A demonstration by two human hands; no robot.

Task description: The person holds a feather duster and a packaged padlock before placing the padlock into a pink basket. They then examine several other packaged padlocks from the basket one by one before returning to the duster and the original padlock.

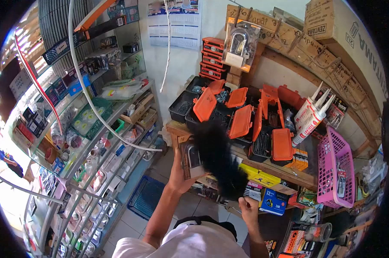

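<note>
The left hand (180, 175) is gripping a packaged padlock (190, 160); at its three o'clock, the right hand (248, 208) is clasping a black duster (220, 157) low down. Light strokes suit (fibres snag easily), avoiding the orange-lidded boxes (241, 121) towards one o'clock.

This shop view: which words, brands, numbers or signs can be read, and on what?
"ZENTAMA", twice, on the cardboard box.
"3M" on the blue box.
Handwriting on the brown board: only partly legible.
Too small or blurred: the calendar, white tubes, shelf goods, and the package in the left hand.
</note>
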